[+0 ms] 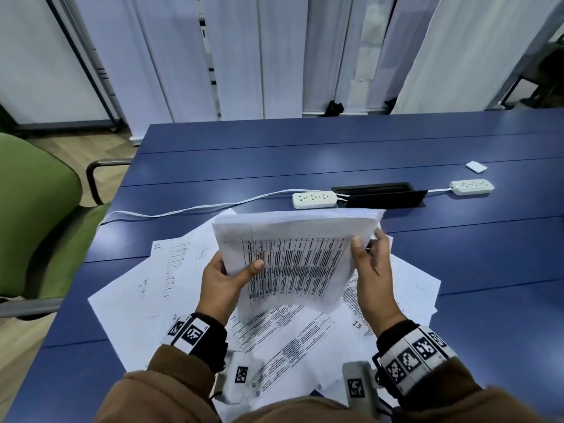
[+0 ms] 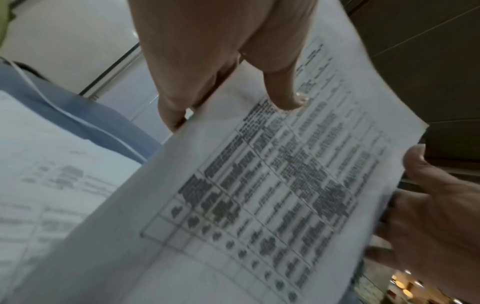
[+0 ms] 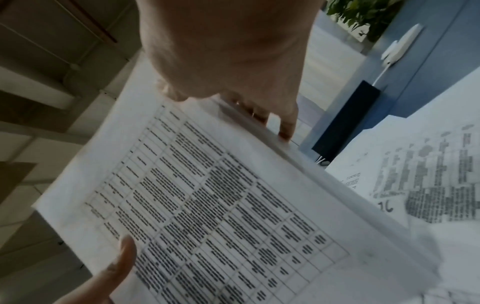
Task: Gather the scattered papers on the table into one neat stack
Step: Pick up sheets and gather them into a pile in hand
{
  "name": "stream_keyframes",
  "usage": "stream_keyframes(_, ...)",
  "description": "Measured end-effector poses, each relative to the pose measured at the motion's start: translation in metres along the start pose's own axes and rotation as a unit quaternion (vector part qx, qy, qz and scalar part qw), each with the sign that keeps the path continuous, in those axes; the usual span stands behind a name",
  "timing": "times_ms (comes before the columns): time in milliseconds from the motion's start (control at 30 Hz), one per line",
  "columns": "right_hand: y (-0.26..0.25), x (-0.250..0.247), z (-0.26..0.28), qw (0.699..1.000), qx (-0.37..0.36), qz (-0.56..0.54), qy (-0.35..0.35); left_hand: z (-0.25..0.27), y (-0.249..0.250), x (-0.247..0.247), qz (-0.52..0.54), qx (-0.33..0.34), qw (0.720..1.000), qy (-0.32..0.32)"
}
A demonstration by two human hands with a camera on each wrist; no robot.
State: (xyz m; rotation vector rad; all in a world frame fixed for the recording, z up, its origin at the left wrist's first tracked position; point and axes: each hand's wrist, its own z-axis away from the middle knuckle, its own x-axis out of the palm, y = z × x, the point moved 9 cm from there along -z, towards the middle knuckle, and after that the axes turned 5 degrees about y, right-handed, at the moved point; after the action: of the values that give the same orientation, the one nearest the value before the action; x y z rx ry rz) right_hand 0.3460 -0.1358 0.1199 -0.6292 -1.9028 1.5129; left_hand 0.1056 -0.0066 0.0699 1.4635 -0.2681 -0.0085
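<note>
Both grips pinch the gathered stack [image 1: 294, 264] by its side edges above the bench [image 1: 305, 148], left hand [image 1: 221, 285] and right hand [image 1: 374, 279] thumbs on top. Light and floppy, it bows between them, so I judge edge holds best; loose sheets [image 1: 146, 288] lie scattered below.

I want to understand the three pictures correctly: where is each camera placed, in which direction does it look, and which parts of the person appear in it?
Head: worn on the head, looks forward and down at the blue table; shows the left hand, right hand, both sleeves.
Left wrist: looks along the left hand at the paper bundle; the right hand shows too.
Right wrist: looks along the right hand at the same bundle; a left thumb shows.
Shared: all three see the bundle and loose sheets below.
</note>
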Motion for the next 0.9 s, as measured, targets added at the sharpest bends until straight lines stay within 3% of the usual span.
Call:
stream_keyframes(133, 0.036, 0.015, 0.008, 0.989, 0.094, 0.041, -0.105, 0.005, -0.019, 0.008, -0.016, -0.021, 1.000, -0.014)
stream_keyframes(267, 0.042, 0.000, 0.002, 0.989, 0.116, 0.053, -0.069, 0.001, -0.028, 0.003, -0.020, -0.030, 0.999, -0.007)
stream_keyframes(433, 0.085, -0.001, 0.021, 0.960, 0.221, 0.120, -0.123, 0.011, -0.067, 0.009, -0.128, -0.087, 0.985, -0.076)
stream_keyframes(633, 0.078, 0.014, -0.007, 0.970, 0.195, 0.107, -0.100, 0.004, -0.057, -0.026, -0.132, -0.087, 0.986, 0.052)
stream_keyframes(733, 0.099, -0.007, -0.019, 0.969, 0.222, 0.103, -0.025, 0.001, -0.055, -0.074, -0.117, -0.097, 0.979, 0.133)
stream_keyframes(800, 0.134, -0.038, -0.020, 0.940, 0.253, 0.228, 0.017, 0.003, -0.065, -0.120, -0.159, -0.117, 0.962, 0.188)
stream_keyframes(900, 0.174, -0.077, -0.004, 0.811, 0.303, 0.501, -0.011, 0.014, -0.094, -0.180, -0.193, -0.178, 0.936, 0.232)
